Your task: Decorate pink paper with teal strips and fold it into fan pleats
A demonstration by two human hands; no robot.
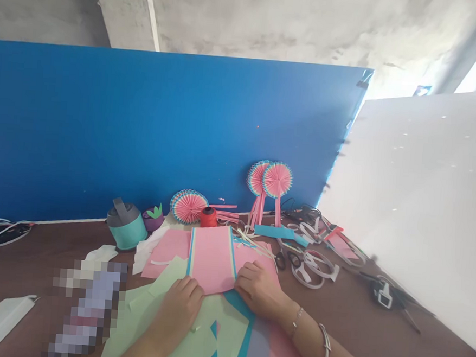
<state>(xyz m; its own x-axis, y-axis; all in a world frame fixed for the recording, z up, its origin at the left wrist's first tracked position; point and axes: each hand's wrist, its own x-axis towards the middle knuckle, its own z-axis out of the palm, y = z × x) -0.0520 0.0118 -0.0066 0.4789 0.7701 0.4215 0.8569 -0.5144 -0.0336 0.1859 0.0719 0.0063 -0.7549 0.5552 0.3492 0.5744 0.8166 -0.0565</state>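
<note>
A pink paper sheet with blue and pale side strips (212, 255) lies on the brown table (33, 251) in front of me. My left hand (180, 307) pinches its near left edge with curled fingers. My right hand (257, 288) presses and grips the near right corner, fingers bent. Under my hands lie loose sheets of pale green paper (142, 313), plus blue, grey and pink sheets (258, 348). Bracelets circle my right wrist.
Pleated pink paper fans (276, 179) lean on the blue board (143, 134); another fan (189, 206) lies beside a red thread spool (208, 217). A teal tape dispenser (126, 226), scissors (287, 258), white tape rings (317, 265) and a glue gun (385, 292) surround the work area.
</note>
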